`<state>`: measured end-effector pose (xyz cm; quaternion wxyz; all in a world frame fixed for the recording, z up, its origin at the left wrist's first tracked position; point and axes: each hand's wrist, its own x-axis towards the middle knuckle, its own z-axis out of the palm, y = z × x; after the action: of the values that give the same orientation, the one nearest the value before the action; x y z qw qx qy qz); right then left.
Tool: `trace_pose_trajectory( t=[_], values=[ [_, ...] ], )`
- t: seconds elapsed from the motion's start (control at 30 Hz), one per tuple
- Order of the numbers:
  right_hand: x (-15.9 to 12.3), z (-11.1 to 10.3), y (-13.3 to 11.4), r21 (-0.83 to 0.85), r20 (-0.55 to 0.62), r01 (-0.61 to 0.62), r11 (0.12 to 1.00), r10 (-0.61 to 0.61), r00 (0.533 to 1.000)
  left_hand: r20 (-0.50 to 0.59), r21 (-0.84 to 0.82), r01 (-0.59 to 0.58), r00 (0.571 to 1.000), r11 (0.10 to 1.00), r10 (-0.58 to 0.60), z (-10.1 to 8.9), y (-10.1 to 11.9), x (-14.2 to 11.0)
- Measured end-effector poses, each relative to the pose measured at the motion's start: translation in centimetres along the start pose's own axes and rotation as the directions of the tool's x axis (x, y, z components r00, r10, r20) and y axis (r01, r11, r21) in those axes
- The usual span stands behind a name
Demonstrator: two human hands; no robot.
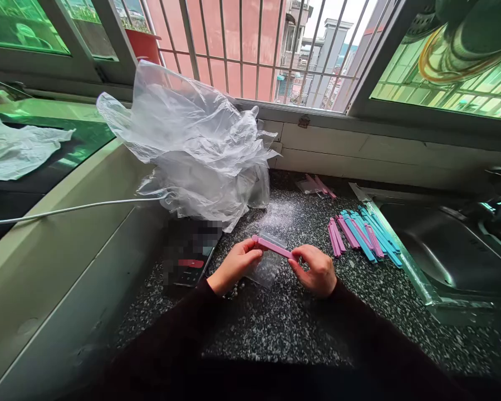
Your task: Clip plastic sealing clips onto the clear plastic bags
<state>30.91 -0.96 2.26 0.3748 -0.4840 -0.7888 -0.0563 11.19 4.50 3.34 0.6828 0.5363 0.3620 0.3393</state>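
A pink bag-sealing clip is held level between my two hands over the speckled dark counter. My left hand pinches its left end with thumb and fingers. Its right end sits in the closed thumb and fingers of my right hand. Under and behind the clip is a small clear plastic bag; whether a hand grips it too, I cannot tell. To the right lies a pile of pink and blue clips.
A phone lies left of my hands, near a white cable. Crumpled clear plastic bags are heaped behind it. More pink clips lie by the back wall. A steel sink is at right, below a barred window.
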Motion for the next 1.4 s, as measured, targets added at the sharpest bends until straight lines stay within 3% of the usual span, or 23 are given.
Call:
trace_pose_trajectory(
  t=[0.2, 0.43, 0.6, 0.87, 1.07, 1.23, 1.4],
  values=[
    [-0.1, 0.3, -0.2, 0.036, 0.014, 0.001, 0.999, -0.001, 1.000, -0.046, 0.018, -0.014, 0.999, 1.000, 0.015, 0.0, -0.4, 0.0],
    [-0.3, 0.4, 0.1, 0.105, 0.017, -0.125, 0.987, 0.124, 0.992, -0.250, -0.233, -0.015, 0.967, 0.972, -0.045, -0.7, -0.4, 0.8],
    [-0.2, 0.1, 0.1, 0.172, -0.018, -0.092, 0.981, 0.097, 0.995, -0.172, -0.127, -0.042, 0.985, 0.991, 0.020, -0.6, -1.0, 0.8],
    [-0.2, 0.6, -0.1, 0.124, 0.070, -0.037, 0.992, 0.028, 0.997, -0.060, 0.122, -0.106, 0.992, 0.987, 0.114, 0.3, -0.5, 0.1],
    [-0.3, 0.6, 0.2, 0.084, 0.063, -0.036, 0.996, 0.031, 0.998, 0.010, 0.078, -0.127, 0.992, 0.989, 0.127, 0.0, -0.6, -0.1],
    [-0.3, 0.6, 0.3, 0.037, 0.057, -0.020, 0.999, 0.018, 0.998, -0.035, 0.013, -0.098, 0.995, 0.995, 0.098, 0.1, -0.9, 0.2],
    [-0.4, 0.7, 0.2, -0.008, 0.063, -0.037, 0.999, 0.037, 0.997, -0.074, 0.051, -0.099, 0.992, 0.994, 0.103, 0.2, -0.9, 0.4]
  ],
)
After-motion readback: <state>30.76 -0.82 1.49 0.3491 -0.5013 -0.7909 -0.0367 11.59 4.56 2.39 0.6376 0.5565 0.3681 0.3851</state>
